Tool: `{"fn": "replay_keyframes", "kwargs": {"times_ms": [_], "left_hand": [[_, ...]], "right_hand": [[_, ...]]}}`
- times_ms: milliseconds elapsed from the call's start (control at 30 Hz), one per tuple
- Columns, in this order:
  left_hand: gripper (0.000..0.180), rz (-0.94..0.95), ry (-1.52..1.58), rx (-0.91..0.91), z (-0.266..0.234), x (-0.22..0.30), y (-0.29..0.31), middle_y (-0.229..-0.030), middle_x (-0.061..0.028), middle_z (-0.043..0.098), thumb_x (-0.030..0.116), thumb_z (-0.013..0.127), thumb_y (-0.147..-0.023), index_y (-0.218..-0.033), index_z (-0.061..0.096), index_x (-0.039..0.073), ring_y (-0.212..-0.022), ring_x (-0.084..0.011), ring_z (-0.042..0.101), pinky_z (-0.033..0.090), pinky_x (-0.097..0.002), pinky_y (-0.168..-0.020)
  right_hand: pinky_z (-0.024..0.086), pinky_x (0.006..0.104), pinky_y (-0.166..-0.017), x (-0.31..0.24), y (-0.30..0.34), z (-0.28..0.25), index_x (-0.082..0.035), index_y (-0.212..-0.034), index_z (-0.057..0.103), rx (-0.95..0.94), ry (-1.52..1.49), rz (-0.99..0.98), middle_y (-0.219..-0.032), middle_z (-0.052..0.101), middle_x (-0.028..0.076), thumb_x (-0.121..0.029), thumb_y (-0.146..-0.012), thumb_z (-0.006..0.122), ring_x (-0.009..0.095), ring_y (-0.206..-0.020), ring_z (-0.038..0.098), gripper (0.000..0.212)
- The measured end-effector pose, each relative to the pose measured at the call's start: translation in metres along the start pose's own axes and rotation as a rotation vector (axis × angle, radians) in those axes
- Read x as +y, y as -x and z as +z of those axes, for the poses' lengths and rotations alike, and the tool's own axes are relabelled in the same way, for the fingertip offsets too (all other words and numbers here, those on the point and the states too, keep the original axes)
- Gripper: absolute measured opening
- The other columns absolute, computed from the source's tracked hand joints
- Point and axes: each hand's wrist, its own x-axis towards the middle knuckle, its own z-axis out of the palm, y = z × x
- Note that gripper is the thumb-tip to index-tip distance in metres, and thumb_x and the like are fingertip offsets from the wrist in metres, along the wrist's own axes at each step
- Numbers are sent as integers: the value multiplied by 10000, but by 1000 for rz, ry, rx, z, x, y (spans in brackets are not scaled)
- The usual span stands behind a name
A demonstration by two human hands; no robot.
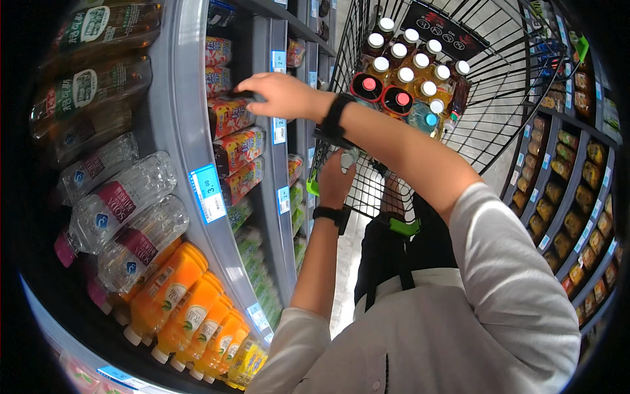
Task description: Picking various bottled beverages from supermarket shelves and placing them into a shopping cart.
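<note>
My right hand (279, 95) reaches across to the shelf on the left, its thumb and fingers curved around a dark, narrow thing (245, 96) that I cannot make out. Colourful wrapped packs of drinks (235, 118) stand on the shelf beside it. Below my right forearm, my left hand (336, 177) is closed by the near end of the shopping cart (367, 197). A small pale, round thing (348, 159) shows at its fingers; its kind is unclear. Each wrist wears a dark band. White-capped bottles (410, 65) stand close together in the cart, with two red-capped ones (396, 98) and a blue-capped bottle (423, 118).
Orange juice bottles (170, 292), clear water bottles (121, 197) and dark tea bottles (98, 85) lie on the near left shelf. A grey shelf upright (190, 118) bears blue and white price tags. On the right stands another shelf of packaged goods (567, 190).
</note>
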Motion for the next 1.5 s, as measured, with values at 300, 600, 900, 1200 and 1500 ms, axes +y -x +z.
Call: {"fn": "replay_keyframes", "kwargs": {"times_ms": [300,600,900,1200,1500], "left_hand": [[490,-172,-186,-89,-12,-2,-9,-1057,-189,693,305,765,-812,-1262,611,187,-963,-373,665,532,-454,-805],[395,33,17,76,-80,81,28,-795,-116,721,184,811,-774,-1137,700,76,-651,-161,697,536,-298,-596],[473,-75,751,330,-135,133,-44,-1096,-65,642,53,574,-982,-1414,398,-22,-917,-67,578,476,-213,-774],[856,-3,600,192,-90,144,-79,-1207,-117,602,35,755,-844,-1510,221,-28,-1032,-157,615,507,-265,-811],[581,-312,1228,127,-82,164,-9,-1277,-127,596,97,566,-960,-1492,334,89,-1148,-230,610,513,-349,-953]], "right_hand": [[535,349,-753,-41,182,-54,-27,-1065,665,11,-96,688,-970,688,157,-99,-917,594,259,-874,690,179],[508,419,-899,-54,249,-62,-99,-1275,577,-123,58,559,-1223,614,137,-251,-729,792,332,-1133,568,607],[518,439,-774,-42,95,-111,-90,-1065,635,-302,148,406,-957,695,116,-601,-670,792,357,-932,657,664],[533,355,-808,-40,107,-129,-85,-1269,567,-181,-302,484,-1009,706,123,-315,-742,824,263,-912,699,630],[512,335,-821,-49,174,-154,-48,-1368,453,-563,-723,936,-1022,657,125,-338,-821,804,213,-945,634,712]]}}
